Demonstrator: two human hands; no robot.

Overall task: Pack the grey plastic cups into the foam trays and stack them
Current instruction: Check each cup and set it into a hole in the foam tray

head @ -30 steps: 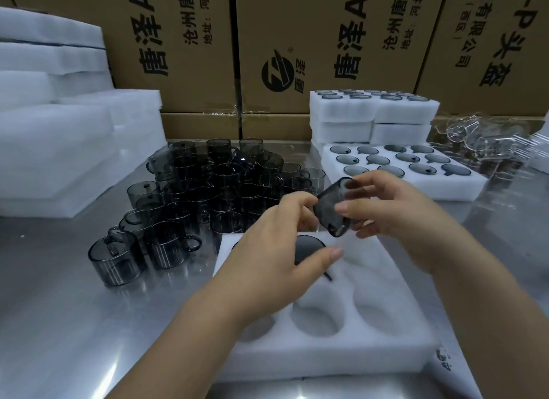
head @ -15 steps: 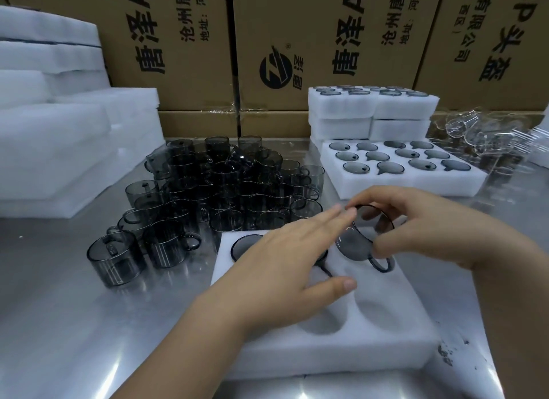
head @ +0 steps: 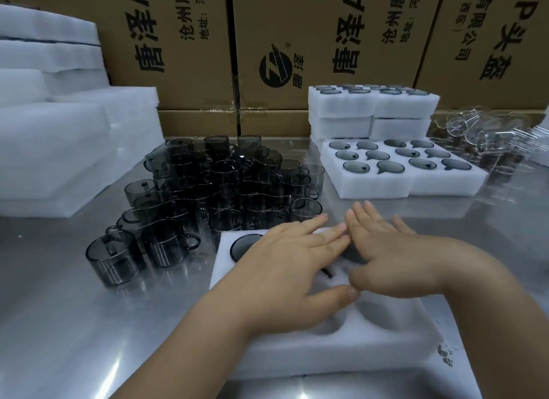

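Both hands lay flat on the tray point(head: 326, 357), over its far half, with fingers straight, close together and pointing away. The left hand point(head: 285, 265) covered the middle, with its thumb reaching across to meet the right thumb. The right hand point(head: 395, 256) lay just beside it, fingertips almost touching. Neither gripped anything. A dark cup point(head: 353, 254) showed between them, set in a hole. Another cup point(head: 245, 247) sat in the far-left hole, and the near holes lay open. Loose cups point(head: 219, 184) crowded the tray's far-left edge. Bare table point(head: 74, 324) lay on the left. The filled trays point(head: 410, 167) sat well apart, far right.
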